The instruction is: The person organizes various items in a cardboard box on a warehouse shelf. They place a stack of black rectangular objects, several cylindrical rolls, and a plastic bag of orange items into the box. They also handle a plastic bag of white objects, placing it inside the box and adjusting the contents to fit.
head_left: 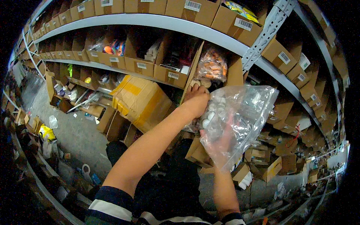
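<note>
A clear plastic bag [245,116] of white, round, cap-like pieces [213,114] hangs in front of an open cardboard box on the shelf. Seen through the film, my right hand [221,138] supports the bag from below, its fingers closed on it. My left hand [197,102] reaches across to the box's left side, fingers curled down among round beige pieces [205,82]. Whatever those fingertips grip is hidden. Farther back in the same box lies a clear bag of orange-and-white pieces [213,66].
A large taped carton [140,101] juts out left of my arm. Above runs a pale metal shelf beam [150,20], meeting a perforated upright post [268,32]. Rows of open cardboard bins [138,67] line both sides. Loose packaging and a yellow bag [47,132] lie on the floor.
</note>
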Motion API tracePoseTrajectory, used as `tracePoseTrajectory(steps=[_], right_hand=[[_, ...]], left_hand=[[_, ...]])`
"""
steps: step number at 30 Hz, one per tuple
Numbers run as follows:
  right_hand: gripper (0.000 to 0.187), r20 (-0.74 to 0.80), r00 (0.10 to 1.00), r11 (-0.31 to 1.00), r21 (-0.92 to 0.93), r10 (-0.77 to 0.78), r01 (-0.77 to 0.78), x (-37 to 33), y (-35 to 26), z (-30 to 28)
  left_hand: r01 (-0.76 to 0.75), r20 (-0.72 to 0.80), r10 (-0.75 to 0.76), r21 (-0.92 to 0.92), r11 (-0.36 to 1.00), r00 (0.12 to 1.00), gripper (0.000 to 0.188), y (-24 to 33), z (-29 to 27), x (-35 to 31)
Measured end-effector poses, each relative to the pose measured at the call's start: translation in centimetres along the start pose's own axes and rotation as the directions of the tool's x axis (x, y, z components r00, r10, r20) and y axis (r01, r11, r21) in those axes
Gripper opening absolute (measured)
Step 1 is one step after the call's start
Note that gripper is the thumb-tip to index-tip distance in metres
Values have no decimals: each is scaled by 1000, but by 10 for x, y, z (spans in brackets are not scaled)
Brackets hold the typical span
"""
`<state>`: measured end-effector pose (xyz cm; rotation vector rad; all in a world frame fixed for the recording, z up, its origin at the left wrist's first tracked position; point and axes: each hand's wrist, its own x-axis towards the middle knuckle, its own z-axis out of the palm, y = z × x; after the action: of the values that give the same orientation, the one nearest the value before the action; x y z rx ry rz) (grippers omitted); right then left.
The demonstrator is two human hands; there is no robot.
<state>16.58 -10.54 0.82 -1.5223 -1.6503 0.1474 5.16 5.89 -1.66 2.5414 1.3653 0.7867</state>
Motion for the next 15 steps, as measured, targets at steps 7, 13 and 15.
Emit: tracePoseTrajectory(steps=[7,13,15], right_hand=[[125,281,884,869,-226,-375,440,43,-2,-38],[90,193,891,899,-80,-410,431,70,-30,-144],[62,-191,821,831,44,-537,554,86,-53,-154]], left_hand=[[-101,17,102,-67,993,995,41,-17,31,21],[38,94,-44,66,997,995,52,3,-7,3],[46,89,-52,67,997,995,51,4,-6,4]])
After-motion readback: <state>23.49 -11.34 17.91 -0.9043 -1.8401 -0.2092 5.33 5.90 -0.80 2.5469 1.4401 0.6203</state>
